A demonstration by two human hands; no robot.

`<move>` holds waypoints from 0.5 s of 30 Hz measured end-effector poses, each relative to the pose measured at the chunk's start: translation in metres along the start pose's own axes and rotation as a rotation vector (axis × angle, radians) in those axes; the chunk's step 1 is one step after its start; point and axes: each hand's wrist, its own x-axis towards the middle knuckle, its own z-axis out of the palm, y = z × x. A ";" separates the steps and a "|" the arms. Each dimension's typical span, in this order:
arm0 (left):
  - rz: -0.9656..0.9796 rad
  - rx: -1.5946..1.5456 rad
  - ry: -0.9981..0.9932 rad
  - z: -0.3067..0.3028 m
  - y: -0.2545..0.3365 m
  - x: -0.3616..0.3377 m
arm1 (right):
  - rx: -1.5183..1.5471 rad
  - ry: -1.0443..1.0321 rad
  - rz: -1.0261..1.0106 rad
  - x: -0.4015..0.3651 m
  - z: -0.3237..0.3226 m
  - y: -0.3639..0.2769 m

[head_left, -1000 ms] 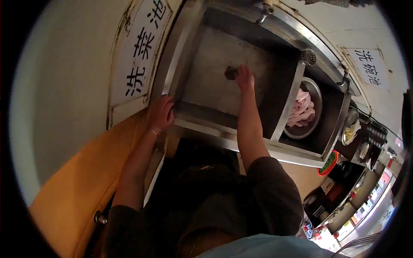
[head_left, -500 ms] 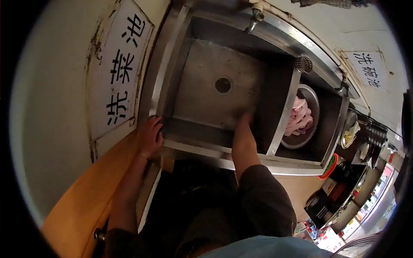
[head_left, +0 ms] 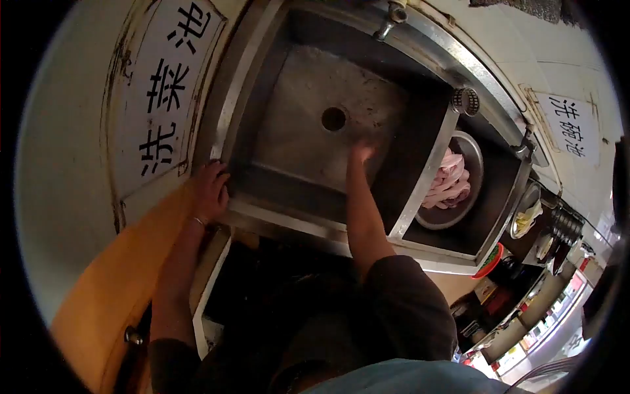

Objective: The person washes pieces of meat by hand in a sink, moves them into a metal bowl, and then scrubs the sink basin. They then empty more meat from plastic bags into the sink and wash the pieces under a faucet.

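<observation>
My left hand rests at the near left corner of the steel sink, its fingers curled over the rim. Deep in the left basin is my right hand, low over the basin floor to the right of the drain hole. Motion smears its fingers, so whether anything is in them does not show. Small dark specks lie scattered on the basin floor between the drain and the far right side.
In the right basin, a metal bowl holds pale pink raw meat strips. A perforated strainer cup sits on the divider. One tap overhangs the left basin, another tap the right. A red basket stands beyond.
My right hand has moved away from me across the basin floor, towards the drain's level. My left hand stays on the rim corner. The view has shifted slightly.
</observation>
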 end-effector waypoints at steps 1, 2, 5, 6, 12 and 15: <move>0.007 -0.009 0.022 0.002 -0.001 -0.002 | 0.104 0.060 0.129 -0.012 -0.020 0.000; 0.013 -0.017 0.045 0.004 -0.002 -0.003 | 0.215 0.134 0.251 -0.024 -0.040 0.001; 0.043 -0.022 0.078 0.005 -0.004 -0.003 | 0.115 0.113 0.364 -0.042 -0.076 0.012; 0.029 -0.024 0.080 0.011 -0.009 -0.004 | 0.025 0.100 0.327 -0.040 -0.069 0.019; 0.020 0.005 0.094 0.001 0.001 -0.002 | -0.586 -0.368 -0.073 0.019 0.029 0.035; 0.021 0.009 0.063 -0.003 0.000 -0.003 | -0.458 -0.525 -0.111 0.023 0.046 0.008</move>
